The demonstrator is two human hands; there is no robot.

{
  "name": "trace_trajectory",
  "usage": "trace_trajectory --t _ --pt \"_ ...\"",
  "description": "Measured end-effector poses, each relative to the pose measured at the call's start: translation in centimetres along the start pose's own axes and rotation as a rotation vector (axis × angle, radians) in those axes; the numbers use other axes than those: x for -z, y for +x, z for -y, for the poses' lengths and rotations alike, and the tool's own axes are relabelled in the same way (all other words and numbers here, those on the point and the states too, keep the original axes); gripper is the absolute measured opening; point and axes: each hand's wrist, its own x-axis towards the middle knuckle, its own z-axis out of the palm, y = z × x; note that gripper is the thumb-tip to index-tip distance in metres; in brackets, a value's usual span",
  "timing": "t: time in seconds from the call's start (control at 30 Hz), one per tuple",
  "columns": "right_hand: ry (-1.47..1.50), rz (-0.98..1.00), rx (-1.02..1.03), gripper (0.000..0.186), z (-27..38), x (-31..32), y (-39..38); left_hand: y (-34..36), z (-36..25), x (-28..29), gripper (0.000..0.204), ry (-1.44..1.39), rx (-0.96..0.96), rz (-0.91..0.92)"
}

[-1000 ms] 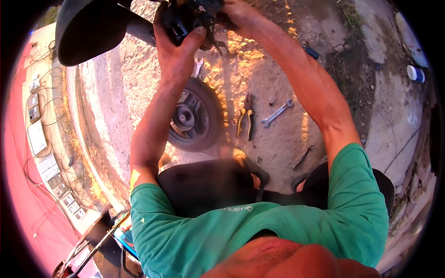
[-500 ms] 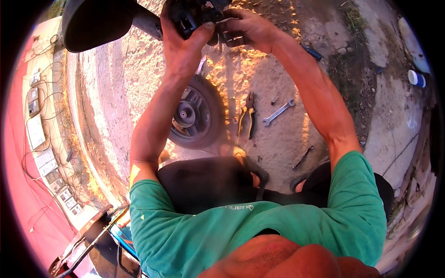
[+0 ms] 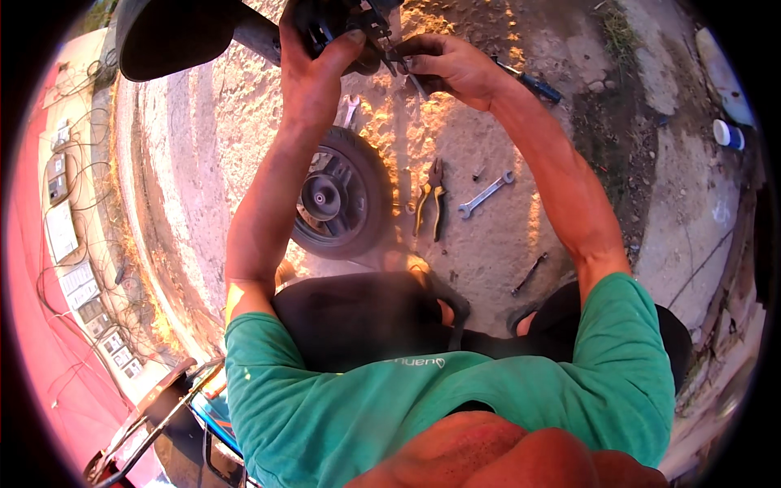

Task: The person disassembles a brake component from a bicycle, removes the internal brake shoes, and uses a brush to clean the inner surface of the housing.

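Between forearms [image 3: 264,199]: open passage up to dark assembly [image 3: 370,24]
Under it: wheel [image 3: 346,199], pliers [image 3: 434,187], wrench [image 3: 486,195] lie low
Wheel–pliers: narrow gap
Left of left hand [image 3: 317,77]: black flared part [image 3: 175,41] blocks
Right of right hand [image 3: 457,71]: open side

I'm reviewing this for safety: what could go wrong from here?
The bare left hand grips the dark mechanical assembly and the bare right hand is at its edge, so skin might get pinched or scraped. Pliers and a wrench lie loose on the ground and could trip someone.
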Motion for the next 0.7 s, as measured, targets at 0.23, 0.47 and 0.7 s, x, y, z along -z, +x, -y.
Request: trace_trajectory --t 0.23,0.47,0.7 --pt "-0.306 -0.066 0.167 0.031 -0.7 -0.7 0.9 -0.1 -0.1 0.3 0.087 -0.024 0.009 0.008" --pt "-0.809 0.002 0.237 0.032 3.4 0.0 1.5 -0.6 -0.2 -0.1 0.087 0.001 -0.016 0.044" --pt "-0.536 0.066 0.15 0.036 1.7 1.3 0.0 0.3 1.1 1.3 0.087 -0.04 -0.081 0.075"
